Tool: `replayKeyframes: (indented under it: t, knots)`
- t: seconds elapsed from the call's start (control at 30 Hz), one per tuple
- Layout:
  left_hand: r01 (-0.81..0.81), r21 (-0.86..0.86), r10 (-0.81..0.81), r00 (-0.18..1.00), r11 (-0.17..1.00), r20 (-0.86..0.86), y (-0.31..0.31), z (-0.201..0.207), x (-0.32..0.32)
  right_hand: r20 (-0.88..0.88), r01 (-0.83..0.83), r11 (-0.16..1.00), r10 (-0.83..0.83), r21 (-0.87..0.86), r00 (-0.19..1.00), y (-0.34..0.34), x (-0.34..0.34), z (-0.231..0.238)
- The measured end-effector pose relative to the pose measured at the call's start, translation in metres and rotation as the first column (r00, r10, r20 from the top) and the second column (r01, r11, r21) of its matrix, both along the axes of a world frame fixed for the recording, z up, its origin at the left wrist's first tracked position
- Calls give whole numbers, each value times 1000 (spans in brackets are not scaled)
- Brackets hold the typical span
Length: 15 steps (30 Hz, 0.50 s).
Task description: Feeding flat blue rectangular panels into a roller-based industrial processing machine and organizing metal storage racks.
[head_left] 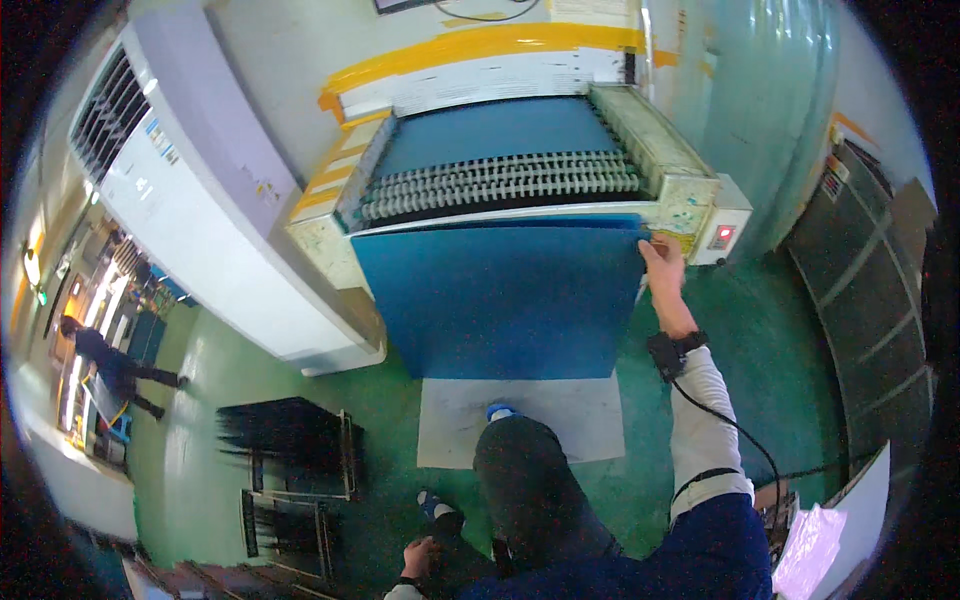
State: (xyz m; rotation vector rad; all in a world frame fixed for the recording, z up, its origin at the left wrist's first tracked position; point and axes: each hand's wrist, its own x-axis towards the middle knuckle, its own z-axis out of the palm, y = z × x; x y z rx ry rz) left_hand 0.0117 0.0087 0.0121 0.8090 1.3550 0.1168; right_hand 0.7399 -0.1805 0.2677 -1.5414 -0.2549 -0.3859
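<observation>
A large flat blue panel stands tilted against the front of a roller conveyor machine. Behind its top edge a second blue edge shows. My right hand is closed on the panel's upper right corner, thumb and fingers pinching the edge. Low in the picture, by my leg, hangs my left hand, apart from the panel, its fingers loosely curled and nothing seen in them. Another blue sheet lies on the machine, beyond its rows of pale rollers.
A tall white air conditioner stands left of the machine. On the floor to the left is a rack of dark panels. A pale mat lies below the blue panel. A control box with a lit red switch is at right. Another person is far left.
</observation>
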Motion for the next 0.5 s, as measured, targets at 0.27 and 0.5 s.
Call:
replayKeyframes:
  t: [0.27, 0.5]
  knots:
    - [-35, 11, 34, 997, 999, 63, 3, -27, -9, -111, -240, 957, 224, -164, 968, -34, -16, 42]
    - [-11, 64, 15, 998, 998, -64, -6, 18, 13, 54, -145, 636, 283, -758, 957, -44, -29, 86]
